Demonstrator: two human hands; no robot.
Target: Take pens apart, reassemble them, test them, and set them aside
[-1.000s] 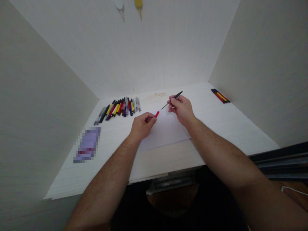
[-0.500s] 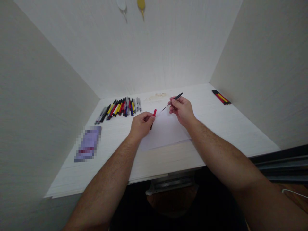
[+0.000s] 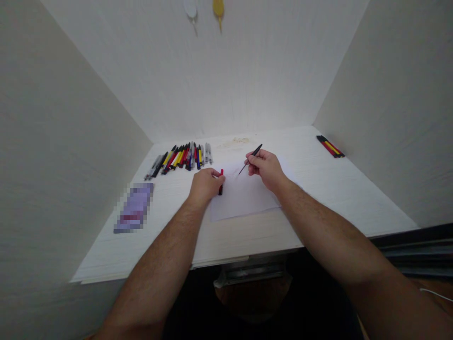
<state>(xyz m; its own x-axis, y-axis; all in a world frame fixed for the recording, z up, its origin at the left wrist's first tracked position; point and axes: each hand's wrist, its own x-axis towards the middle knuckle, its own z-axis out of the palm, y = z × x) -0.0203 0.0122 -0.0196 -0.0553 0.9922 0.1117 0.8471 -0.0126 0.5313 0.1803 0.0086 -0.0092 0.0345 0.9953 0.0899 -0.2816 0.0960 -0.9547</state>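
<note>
My left hand [image 3: 206,184] is closed on a red-and-black pen barrel [image 3: 222,172], pinched between thumb and fingers at the left edge of a white sheet of paper [image 3: 244,203]. Over the paper's far part, my right hand [image 3: 264,166] grips a black pen piece [image 3: 257,149] with a thin dark refill [image 3: 242,169] sticking out of it. The refill slants down to the left, its tip at or just above the sheet. Faint marks show near that tip; I cannot tell whether it touches.
Several pens in black, yellow, red, blue and clear [image 3: 180,157] lie in a row at the back left. More pens [image 3: 330,146] lie by the right wall. A purple, blurred-out item [image 3: 136,208] rests at the left. Walls close in the white tabletop [image 3: 170,203] on three sides.
My right hand has brought the refill's tip lower, toward the paper. The barrel in my left hand has moved slightly down and stands more upright. The view has shifted slightly.
</note>
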